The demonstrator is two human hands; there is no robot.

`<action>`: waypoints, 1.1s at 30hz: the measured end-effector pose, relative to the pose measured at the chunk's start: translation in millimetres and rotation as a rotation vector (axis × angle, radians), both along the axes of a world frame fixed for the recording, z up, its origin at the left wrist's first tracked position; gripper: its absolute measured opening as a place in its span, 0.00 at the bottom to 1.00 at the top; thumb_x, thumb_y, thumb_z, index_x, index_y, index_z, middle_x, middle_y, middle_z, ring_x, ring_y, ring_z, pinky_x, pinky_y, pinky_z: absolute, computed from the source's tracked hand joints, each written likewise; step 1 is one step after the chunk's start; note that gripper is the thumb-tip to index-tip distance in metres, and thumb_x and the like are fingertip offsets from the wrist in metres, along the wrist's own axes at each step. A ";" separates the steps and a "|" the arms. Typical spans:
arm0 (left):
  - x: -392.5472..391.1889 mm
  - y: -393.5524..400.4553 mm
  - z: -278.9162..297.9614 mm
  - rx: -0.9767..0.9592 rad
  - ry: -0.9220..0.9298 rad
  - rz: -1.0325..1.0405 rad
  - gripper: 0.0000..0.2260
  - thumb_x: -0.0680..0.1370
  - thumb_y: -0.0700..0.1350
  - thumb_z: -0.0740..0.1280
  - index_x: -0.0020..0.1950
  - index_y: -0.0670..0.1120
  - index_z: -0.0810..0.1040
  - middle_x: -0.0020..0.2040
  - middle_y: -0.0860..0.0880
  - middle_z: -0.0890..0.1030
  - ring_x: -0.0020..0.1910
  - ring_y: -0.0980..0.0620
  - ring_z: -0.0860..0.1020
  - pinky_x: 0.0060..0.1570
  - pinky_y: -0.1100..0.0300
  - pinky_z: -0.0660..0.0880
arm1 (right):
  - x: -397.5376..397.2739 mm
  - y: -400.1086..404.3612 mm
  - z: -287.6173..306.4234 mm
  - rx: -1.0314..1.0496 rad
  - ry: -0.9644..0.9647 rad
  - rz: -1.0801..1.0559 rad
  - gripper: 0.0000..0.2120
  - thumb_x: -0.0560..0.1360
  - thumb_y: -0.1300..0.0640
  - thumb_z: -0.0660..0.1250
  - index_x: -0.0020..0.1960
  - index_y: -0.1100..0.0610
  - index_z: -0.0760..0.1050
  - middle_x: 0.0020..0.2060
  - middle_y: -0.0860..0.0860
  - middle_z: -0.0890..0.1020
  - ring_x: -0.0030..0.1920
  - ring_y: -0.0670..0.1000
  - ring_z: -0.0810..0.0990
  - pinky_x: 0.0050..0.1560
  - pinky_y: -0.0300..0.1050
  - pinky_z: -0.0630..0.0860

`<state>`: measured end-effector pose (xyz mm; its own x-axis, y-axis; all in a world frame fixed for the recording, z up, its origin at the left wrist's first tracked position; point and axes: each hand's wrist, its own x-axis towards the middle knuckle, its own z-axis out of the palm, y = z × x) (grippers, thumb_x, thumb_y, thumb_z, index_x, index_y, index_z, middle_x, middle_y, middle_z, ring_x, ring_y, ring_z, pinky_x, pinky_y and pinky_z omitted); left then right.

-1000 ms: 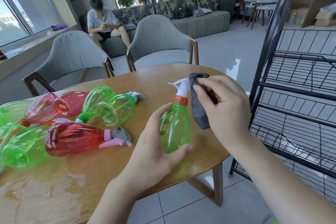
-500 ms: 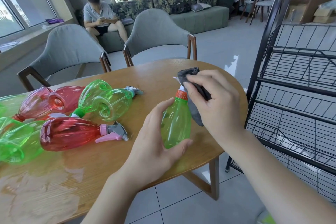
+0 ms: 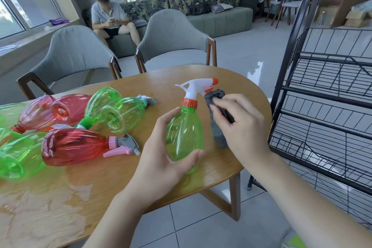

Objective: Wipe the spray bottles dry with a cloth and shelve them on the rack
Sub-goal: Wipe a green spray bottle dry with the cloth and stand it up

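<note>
A translucent green plastic spray bottle [image 3: 184, 137] with an egg-shaped body, ribbed orange collar and white trigger head tipped with an orange nozzle stands upright over the rounded wooden table [image 3: 231, 78], near its edge at about 3 o'clock. The left hand [image 3: 161, 159] curls around the bottle's lower body from the 8 o'clock side, thumb across the front and fingers behind. At the bottle's 3 o'clock, just beside the collar, the right hand [image 3: 241, 125] pinches a soft dark grey cloth [image 3: 218, 127], which is folded over the fingertips and hangs in a limp fold below them; whether the cloth touches the bottle cannot be told.

At the table's 9 o'clock a heap of glossy see-through plastic spray bottles lies on its side: a red bottle [image 3: 74, 147] with a pink and grey trigger nearest, green ones [image 3: 118, 115] behind it and at the far left edge. The wood grain at 7 o'clock shows pale wet patches [image 3: 40, 207]. A black wire-grid metal rack [image 3: 326, 127] with slanted tiers stands on the grey tiled floor at the table's 3 o'clock.
</note>
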<state>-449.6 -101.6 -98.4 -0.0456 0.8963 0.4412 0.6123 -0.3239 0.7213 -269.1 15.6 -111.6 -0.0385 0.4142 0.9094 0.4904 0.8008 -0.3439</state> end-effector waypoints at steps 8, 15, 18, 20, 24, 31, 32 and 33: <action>-1.4 -0.2 -0.8 -0.006 -0.049 0.008 0.37 0.73 0.50 0.80 0.78 0.54 0.66 0.68 0.73 0.72 0.73 0.70 0.68 0.66 0.78 0.62 | -0.2 -1.4 -1.3 -0.061 -0.013 0.038 0.05 0.78 0.64 0.74 0.53 0.64 0.85 0.47 0.55 0.83 0.46 0.52 0.82 0.51 0.40 0.77; -4.7 0.4 -0.7 -0.022 -0.085 0.007 0.37 0.73 0.46 0.81 0.78 0.56 0.67 0.69 0.71 0.74 0.73 0.68 0.69 0.66 0.77 0.63 | 12.4 -4.5 3.6 -0.372 0.261 0.179 0.05 0.79 0.62 0.73 0.54 0.55 0.84 0.49 0.49 0.85 0.50 0.43 0.83 0.55 0.40 0.79; -4.1 0.3 -0.9 -0.023 -0.060 0.002 0.37 0.73 0.46 0.81 0.77 0.57 0.67 0.68 0.71 0.74 0.73 0.68 0.70 0.66 0.77 0.63 | 5.4 5.2 18.3 -0.588 0.614 0.291 0.05 0.80 0.60 0.72 0.54 0.53 0.84 0.49 0.48 0.88 0.52 0.48 0.86 0.60 0.51 0.82; -3.3 0.7 -0.4 -0.021 -0.047 -0.006 0.37 0.73 0.46 0.81 0.77 0.56 0.67 0.68 0.71 0.74 0.73 0.67 0.70 0.66 0.77 0.64 | -2.4 10.1 26.2 -0.664 0.756 0.400 0.05 0.81 0.61 0.71 0.54 0.54 0.84 0.50 0.50 0.89 0.55 0.53 0.87 0.63 0.59 0.81; -2.5 0.0 1.2 -0.017 -0.049 -0.029 0.37 0.73 0.51 0.80 0.78 0.55 0.66 0.68 0.70 0.74 0.73 0.66 0.71 0.66 0.76 0.64 | -17.5 5.5 29.7 -0.803 0.791 0.566 0.09 0.82 0.59 0.69 0.60 0.59 0.83 0.53 0.55 0.88 0.59 0.58 0.86 0.67 0.63 0.78; -4.4 -1.4 1.2 -0.014 -0.040 -0.059 0.36 0.73 0.52 0.79 0.77 0.54 0.65 0.68 0.71 0.73 0.72 0.66 0.71 0.66 0.75 0.64 | -15.9 -6.8 16.1 -0.646 0.373 0.423 0.11 0.85 0.49 0.64 0.55 0.45 0.85 0.43 0.53 0.87 0.48 0.61 0.84 0.52 0.62 0.81; -4.9 -1.8 0.8 -0.015 -0.043 -0.063 0.37 0.73 0.53 0.79 0.77 0.54 0.65 0.69 0.70 0.73 0.73 0.66 0.71 0.66 0.75 0.64 | -14.2 -8.4 12.6 -0.605 0.299 0.371 0.11 0.85 0.50 0.63 0.57 0.47 0.85 0.41 0.54 0.86 0.46 0.60 0.83 0.47 0.58 0.81; -5.4 -2.1 0.5 -0.017 -0.045 -0.064 0.37 0.73 0.53 0.79 0.77 0.54 0.65 0.69 0.70 0.73 0.74 0.66 0.70 0.67 0.75 0.64 | -12.6 -9.9 8.5 -0.567 0.235 0.316 0.13 0.85 0.50 0.63 0.59 0.51 0.85 0.39 0.55 0.86 0.43 0.59 0.82 0.43 0.55 0.79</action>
